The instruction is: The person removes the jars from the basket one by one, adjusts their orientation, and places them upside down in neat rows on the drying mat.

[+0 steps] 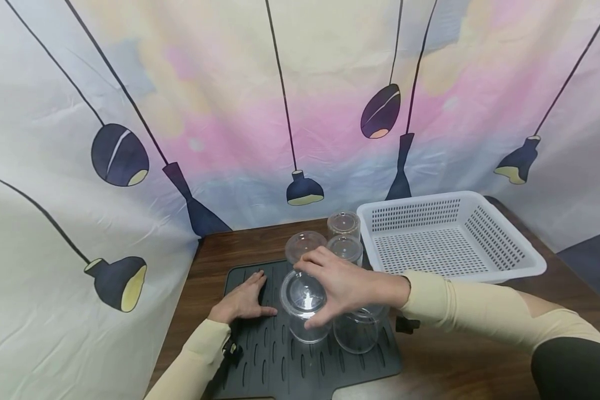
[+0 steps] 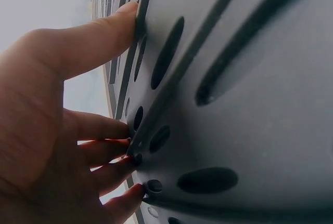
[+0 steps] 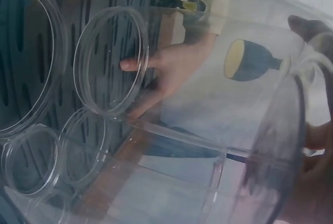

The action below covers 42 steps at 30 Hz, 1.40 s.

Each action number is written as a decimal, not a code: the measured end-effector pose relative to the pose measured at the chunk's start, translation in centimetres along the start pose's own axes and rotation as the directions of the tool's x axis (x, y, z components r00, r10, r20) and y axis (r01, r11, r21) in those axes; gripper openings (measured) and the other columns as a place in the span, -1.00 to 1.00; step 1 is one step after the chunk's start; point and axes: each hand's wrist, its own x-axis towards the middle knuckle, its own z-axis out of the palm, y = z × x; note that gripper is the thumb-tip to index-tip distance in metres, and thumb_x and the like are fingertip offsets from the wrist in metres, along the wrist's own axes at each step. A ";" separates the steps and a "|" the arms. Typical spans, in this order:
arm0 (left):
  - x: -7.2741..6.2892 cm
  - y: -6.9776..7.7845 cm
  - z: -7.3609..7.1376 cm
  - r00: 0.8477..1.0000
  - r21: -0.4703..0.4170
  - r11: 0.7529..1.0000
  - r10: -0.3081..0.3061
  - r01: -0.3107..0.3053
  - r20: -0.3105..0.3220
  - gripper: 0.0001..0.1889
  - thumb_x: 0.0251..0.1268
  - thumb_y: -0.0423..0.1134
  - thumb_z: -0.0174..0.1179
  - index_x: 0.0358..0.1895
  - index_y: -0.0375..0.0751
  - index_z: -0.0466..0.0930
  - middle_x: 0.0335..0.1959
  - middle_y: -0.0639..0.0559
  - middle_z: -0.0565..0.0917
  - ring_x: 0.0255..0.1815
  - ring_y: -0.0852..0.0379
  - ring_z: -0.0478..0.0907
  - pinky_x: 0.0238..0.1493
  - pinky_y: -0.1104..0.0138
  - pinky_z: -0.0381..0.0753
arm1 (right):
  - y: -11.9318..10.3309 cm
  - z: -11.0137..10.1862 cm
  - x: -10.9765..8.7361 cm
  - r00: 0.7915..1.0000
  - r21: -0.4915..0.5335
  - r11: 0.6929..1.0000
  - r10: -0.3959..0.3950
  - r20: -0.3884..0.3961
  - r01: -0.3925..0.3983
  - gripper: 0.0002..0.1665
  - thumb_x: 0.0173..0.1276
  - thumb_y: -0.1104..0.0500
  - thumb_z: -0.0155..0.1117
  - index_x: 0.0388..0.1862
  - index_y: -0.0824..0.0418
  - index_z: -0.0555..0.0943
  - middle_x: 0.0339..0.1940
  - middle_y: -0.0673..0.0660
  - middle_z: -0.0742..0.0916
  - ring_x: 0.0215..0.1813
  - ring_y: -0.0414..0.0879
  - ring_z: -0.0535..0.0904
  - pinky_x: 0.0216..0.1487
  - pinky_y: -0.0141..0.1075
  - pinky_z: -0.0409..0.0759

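Note:
My right hand point(image 1: 342, 280) reaches over a clear jar point(image 1: 300, 297) with a round, ringed top, thumb and fingers around its upper edge. In the right wrist view, the jar's see-through wall point(image 3: 229, 120) fills much of the picture, and fingers point(image 3: 315, 135) curl at its side. Another wide clear jar point(image 1: 358, 333) stands close by, partly under the right wrist. My left hand point(image 1: 242, 300) lies spread on a dark grey ridged drying mat point(image 1: 252, 355). Seen from the left wrist, its fingertips touch the mat's surface point(image 2: 250, 130), and it holds nothing.
More clear jars, among them one at the mat's far edge point(image 1: 305, 244) and another behind point(image 1: 344, 222), stand close together. A white perforated basket point(image 1: 522, 266) sits at the right on the brown wooden table point(image 1: 450, 355). A lamp-patterned curtain point(image 1: 240, 128) hangs behind.

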 end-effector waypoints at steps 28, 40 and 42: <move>0.0 0.1 -0.2 1.000 0.006 1.000 -0.008 0.008 0.013 0.09 -0.02 0.32 0.37 0.47 -0.31 0.20 0.56 -0.18 0.08 0.55 -0.18 0.07 0.40 -0.05 0.28 | 0.1 1.4 0.2 0.996 -0.089 0.996 0.016 0.085 -0.009 0.21 -0.09 -0.54 0.36 0.41 0.17 0.37 0.27 0.04 0.48 0.22 -0.16 0.33 0.20 -0.31 0.50; 0.2 -0.1 -0.1 1.000 0.009 1.000 -0.006 0.006 0.007 0.07 -0.01 0.31 0.37 0.48 -0.30 0.20 0.56 -0.17 0.09 0.55 -0.17 0.07 0.40 -0.05 0.27 | 0.0 1.6 0.3 0.993 -0.105 0.994 0.023 0.115 -0.011 0.22 -0.03 -0.59 0.27 0.42 0.18 0.36 0.28 0.06 0.47 0.23 -0.15 0.33 0.18 -0.30 0.52; 0.1 -0.1 0.0 1.000 0.011 1.000 -0.005 0.005 0.007 0.07 -0.01 0.31 0.37 0.48 -0.30 0.20 0.56 -0.17 0.09 0.55 -0.17 0.08 0.40 -0.05 0.27 | 0.0 1.6 0.4 0.992 -0.099 0.995 0.026 0.125 -0.013 0.22 -0.02 -0.60 0.25 0.43 0.18 0.35 0.29 0.07 0.46 0.22 -0.14 0.32 0.17 -0.30 0.52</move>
